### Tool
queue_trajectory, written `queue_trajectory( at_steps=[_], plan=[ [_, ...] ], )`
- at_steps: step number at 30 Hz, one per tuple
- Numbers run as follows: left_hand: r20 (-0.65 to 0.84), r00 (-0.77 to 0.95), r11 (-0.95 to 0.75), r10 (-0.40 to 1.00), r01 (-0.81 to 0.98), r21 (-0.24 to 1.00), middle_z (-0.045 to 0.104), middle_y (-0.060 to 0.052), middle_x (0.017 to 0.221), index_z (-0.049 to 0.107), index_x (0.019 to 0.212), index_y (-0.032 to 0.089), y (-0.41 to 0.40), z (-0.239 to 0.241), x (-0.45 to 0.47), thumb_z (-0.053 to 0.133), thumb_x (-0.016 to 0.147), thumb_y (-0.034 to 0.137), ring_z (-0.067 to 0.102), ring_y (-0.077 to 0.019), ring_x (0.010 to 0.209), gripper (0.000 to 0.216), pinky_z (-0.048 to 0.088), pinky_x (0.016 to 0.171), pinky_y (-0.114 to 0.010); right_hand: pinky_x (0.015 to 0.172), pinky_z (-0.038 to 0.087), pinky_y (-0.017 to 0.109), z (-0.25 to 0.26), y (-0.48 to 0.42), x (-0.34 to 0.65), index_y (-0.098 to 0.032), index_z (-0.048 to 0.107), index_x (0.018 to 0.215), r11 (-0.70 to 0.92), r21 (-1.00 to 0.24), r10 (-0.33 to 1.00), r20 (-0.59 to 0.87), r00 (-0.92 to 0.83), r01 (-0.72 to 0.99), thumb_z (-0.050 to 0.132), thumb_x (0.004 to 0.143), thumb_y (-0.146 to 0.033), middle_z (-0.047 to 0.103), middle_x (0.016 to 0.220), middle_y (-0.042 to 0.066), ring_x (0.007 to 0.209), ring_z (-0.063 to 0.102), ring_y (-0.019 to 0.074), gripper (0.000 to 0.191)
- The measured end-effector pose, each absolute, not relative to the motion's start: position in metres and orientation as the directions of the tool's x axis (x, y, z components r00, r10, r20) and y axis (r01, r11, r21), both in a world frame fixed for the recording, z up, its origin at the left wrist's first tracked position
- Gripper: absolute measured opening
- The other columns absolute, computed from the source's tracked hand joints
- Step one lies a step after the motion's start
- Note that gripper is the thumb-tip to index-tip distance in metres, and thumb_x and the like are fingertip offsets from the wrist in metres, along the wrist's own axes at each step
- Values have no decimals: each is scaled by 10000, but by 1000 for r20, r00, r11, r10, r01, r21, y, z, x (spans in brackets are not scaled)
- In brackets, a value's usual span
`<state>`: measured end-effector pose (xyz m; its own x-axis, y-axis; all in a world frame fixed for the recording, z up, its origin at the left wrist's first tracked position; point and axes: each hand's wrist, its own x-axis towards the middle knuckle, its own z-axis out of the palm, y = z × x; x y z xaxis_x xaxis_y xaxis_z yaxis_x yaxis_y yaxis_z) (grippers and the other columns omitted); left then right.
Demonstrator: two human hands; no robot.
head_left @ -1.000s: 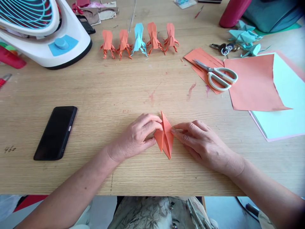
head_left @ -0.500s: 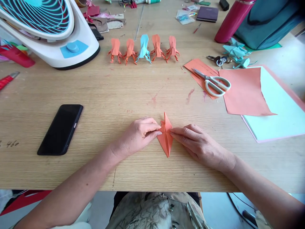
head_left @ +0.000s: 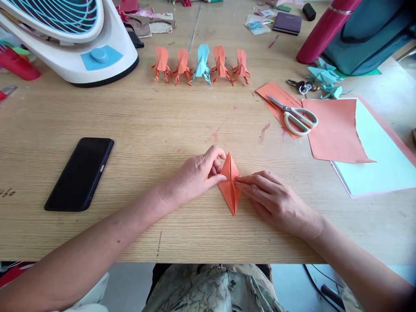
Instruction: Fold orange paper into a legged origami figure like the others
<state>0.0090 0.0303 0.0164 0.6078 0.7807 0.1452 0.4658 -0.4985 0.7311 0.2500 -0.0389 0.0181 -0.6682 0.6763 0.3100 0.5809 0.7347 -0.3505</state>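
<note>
An orange folded paper [head_left: 230, 190], a narrow diamond with a crease down its middle, lies on the wooden table in front of me. My left hand [head_left: 204, 171] is at its left edge, thumb touching the paper and index finger bent beside the upper point. Fingers and thumb of my right hand [head_left: 276, 199] pinch the diamond's right corner. Further back stands a row of several folded paper figures, orange ones such as this one [head_left: 219, 63] with a blue figure [head_left: 202, 63] in the middle.
To the left are a black phone [head_left: 79, 173] and a white fan [head_left: 107, 39]. On the right, scissors [head_left: 297, 116] lie over orange paper strips, beside an orange sheet [head_left: 334, 130] and light blue paper [head_left: 386, 160]. Keys [head_left: 303, 86], a pink bottle [head_left: 325, 32] and a teal bag [head_left: 364, 39] sit behind.
The left index finger has lifted from the paper and curled upward. The diamond's upper half now looks wider and flatter. My right hand keeps its hold; the view has shifted slightly.
</note>
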Motion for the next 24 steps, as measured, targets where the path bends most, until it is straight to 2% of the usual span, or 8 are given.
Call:
queue_trajectory(
  at_steps=[2, 5, 9, 14, 17, 20, 24],
  plan=[
    [157, 605, -499, 781, 452, 739, 582, 55, 856, 472, 1026, 210, 32, 16, 8, 757, 801, 53, 605, -87, 662, 396, 486, 625, -209, 854, 591, 475, 18, -39, 250, -159, 602, 1363, 734, -342, 677, 308, -669, 586, 462, 971, -63, 694, 1235, 158, 1042, 637, 279, 427],
    [223, 630, -579, 744, 442, 685, 550, 25, 903, 516, 910, 189, 34, 12, 5, 743, 848, 100, 566, -76, 655, 251, 482, 622, -214, 838, 595, 464, 17, -38, 250, -159, 609, 1356, 733, -332, 679, 305, -668, 594, 470, 981, -85, 703, 1218, 157, 1019, 643, 273, 407],
    [348, 690, -724, 635, 374, 579, 588, -28, 962, 630, 895, 163, 31, 9, 1, 620, 964, 130, 609, -108, 787, 77, 521, 733, -243, 830, 588, 444, 15, -39, 250, -149, 608, 1343, 738, -319, 674, 309, -670, 595, 485, 981, -72, 703, 1220, 151, 999, 634, 260, 390],
    [463, 761, -882, 455, 315, 350, 717, -92, 1014, 690, 1046, 117, 21, 7, -3, 561, 978, 76, 648, -191, 955, 152, 570, 849, -318, 861, 571, 453, 12, -40, 251, -103, 596, 1339, 740, -322, 672, 314, -671, 590, 508, 968, -50, 682, 1265, 167, 1031, 613, 265, 385],
    [471, 793, -920, 387, 299, 252, 721, -139, 1191, 644, 1221, 69, 15, 3, -10, 569, 957, 39, 657, -236, 1103, 276, 576, 965, -368, 902, 565, 457, 12, -41, 251, -97, 593, 1348, 740, -343, 670, 315, -672, 578, 513, 964, -47, 673, 1286, 169, 1104, 604, 279, 395],
    [416, 838, -933, 354, 284, 222, 665, -147, 1354, 564, 1360, 65, 11, -1, -19, 536, 960, 19, 612, -251, 1264, 403, 538, 1074, -397, 931, 566, 458, 13, -40, 251, -114, 593, 1359, 740, -353, 670, 322, -669, 572, 496, 975, -58, 673, 1291, 164, 1147, 604, 283, 400],
    [337, 876, -934, 345, 283, 218, 594, -143, 1458, 502, 1433, 70, 11, 0, -26, 505, 981, 45, 528, -258, 1388, 452, 503, 1123, -424, 939, 570, 460, 13, -39, 250, -123, 600, 1357, 741, -346, 670, 325, -668, 575, 479, 984, -60, 676, 1296, 162, 1153, 614, 281, 397]
  ],
)
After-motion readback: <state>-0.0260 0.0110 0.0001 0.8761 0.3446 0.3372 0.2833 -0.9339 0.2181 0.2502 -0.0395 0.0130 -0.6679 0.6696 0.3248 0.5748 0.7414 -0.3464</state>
